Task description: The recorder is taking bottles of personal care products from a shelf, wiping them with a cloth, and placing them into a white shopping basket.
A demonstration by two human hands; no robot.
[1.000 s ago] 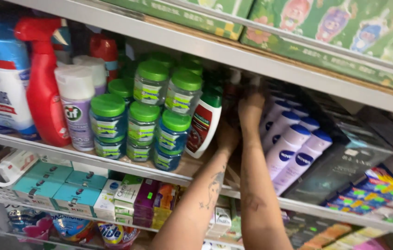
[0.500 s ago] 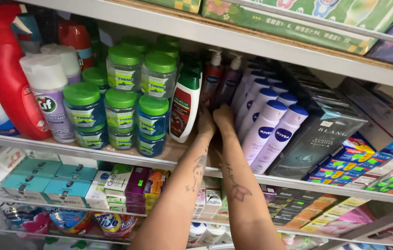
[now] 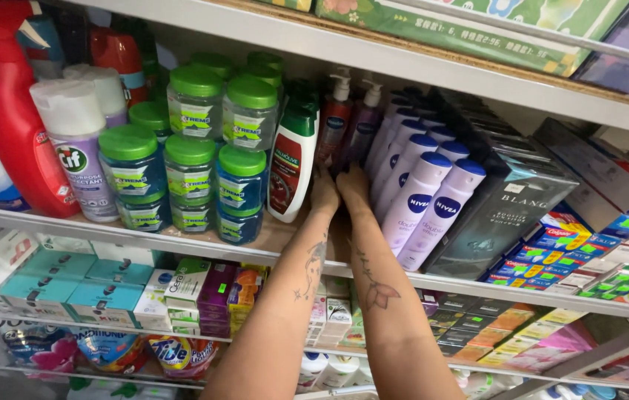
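Both hands reach deep onto the shelf (image 3: 181, 235), side by side: left hand (image 3: 324, 194), right hand (image 3: 354, 191). Their fingers are hidden at the base of two pump bottles (image 3: 335, 118), so their grip cannot be told. Left of those bottles stands a white bottle with a green cap (image 3: 290, 164); right of them, white deodorant sprays (image 3: 425, 200).

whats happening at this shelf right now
A person reaches both arms deep into a crowded shop shelf. The left hand and right hand sit side by side at the base of two pump bottles at the back, in the gap between a white bottle with a green cap and rows of white roll-on bottles. Whether either hand grips a bottle cannot be told. Green-lidded jars are stacked to the left.
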